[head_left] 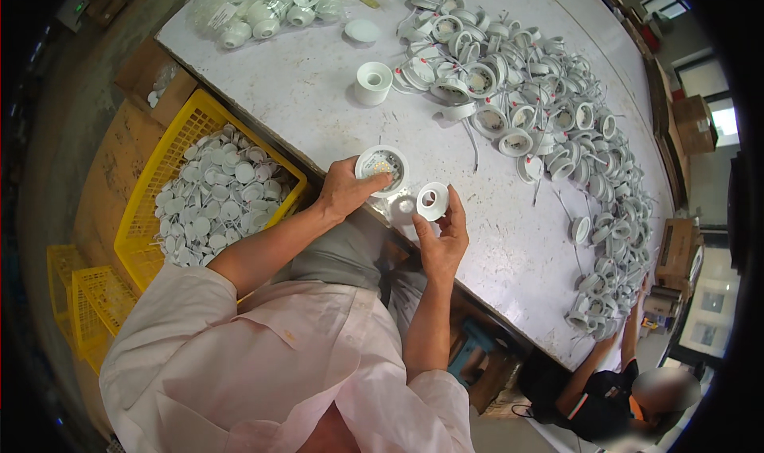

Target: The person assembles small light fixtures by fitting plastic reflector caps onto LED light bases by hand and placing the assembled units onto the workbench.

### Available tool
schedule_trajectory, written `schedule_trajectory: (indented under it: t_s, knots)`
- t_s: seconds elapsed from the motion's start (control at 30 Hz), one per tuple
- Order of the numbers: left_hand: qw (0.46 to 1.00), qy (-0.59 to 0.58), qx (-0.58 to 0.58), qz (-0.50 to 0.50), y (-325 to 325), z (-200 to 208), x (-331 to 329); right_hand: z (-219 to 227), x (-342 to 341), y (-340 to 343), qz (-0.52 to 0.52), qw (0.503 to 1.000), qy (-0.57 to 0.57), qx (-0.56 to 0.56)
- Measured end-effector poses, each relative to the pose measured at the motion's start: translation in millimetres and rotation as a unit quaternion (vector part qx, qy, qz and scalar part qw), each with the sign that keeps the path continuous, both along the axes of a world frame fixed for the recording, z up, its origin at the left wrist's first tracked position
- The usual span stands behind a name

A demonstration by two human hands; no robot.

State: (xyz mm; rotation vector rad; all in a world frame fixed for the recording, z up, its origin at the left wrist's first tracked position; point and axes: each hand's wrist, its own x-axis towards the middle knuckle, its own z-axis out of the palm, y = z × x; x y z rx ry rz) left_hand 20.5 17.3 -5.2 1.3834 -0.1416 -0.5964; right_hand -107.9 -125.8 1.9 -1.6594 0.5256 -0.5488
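My left hand (344,189) grips a round white LED light housing (381,163), its thumb pressed inside near a yellowish chip board. In my right hand (442,242) is a small white reflector cup (430,208), pinched between thumb and fingers, with a hole showing in its middle. The two parts are held apart, side by side above the near edge of the white table (318,119). A white stacked cup piece (372,84) stands on the tabletop beyond my hands, and a white disc (361,31) lies behind it.
Many wired white light housings (509,79) spread across the table's far and right side. A plastic bag of white cups (267,11) lies at the back left. Left of me, a yellow basket (134,206) holds white discs. Another person (605,397) reaches in at the lower right.
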Motion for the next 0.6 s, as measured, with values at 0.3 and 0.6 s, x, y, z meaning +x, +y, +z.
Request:
schedule_trajectory:
  t_s: [0.3, 0.6]
  knots:
    - [1.000, 0.024, 0.003, -0.012, -11, 8, -8, -3, -11, -4, -0.017, 1.000, -0.003, 0.014]
    - [0.998, 0.052, 0.035, -0.023, -18, 15, -9, -3, -17, -5, -0.020, 1.000, 0.005, 0.001]
